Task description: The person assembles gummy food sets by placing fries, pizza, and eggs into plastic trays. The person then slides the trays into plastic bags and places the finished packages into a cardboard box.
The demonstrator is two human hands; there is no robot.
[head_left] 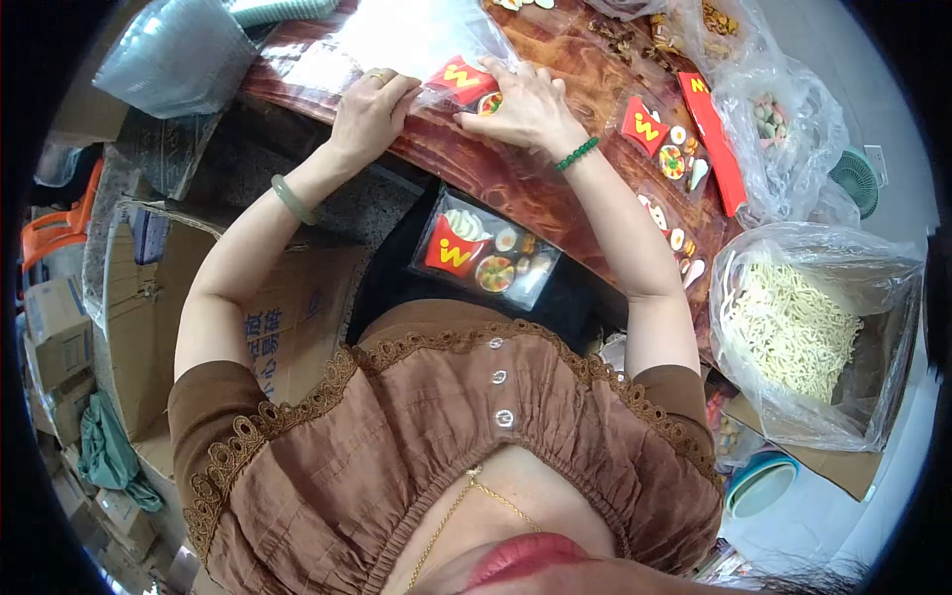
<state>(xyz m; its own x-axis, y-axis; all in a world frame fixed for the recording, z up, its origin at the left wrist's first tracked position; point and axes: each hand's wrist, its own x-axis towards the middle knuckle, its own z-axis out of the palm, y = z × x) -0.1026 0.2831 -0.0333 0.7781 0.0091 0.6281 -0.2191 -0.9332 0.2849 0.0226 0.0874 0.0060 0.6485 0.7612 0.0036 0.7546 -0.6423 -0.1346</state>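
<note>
My left hand (369,107) and my right hand (526,104) both press on a clear plastic bag (436,50) lying on the red-brown table (555,188). Inside the bag, between my hands, sits a red fries-box toy with a yellow W (458,79) and a small round food piece (490,103). A filled clear packet (486,253) with a red W box and several miniature foods lies on my lap below the table edge. My left wrist wears a green bangle, my right a green bead bracelet.
More red W pieces (645,126) and small toy foods (679,159) lie on the table to the right. A bag of pale noodle-like pieces (793,327) stands at right. Stacked clear cups (178,55) sit at upper left. Cardboard boxes (149,297) fill the floor at left.
</note>
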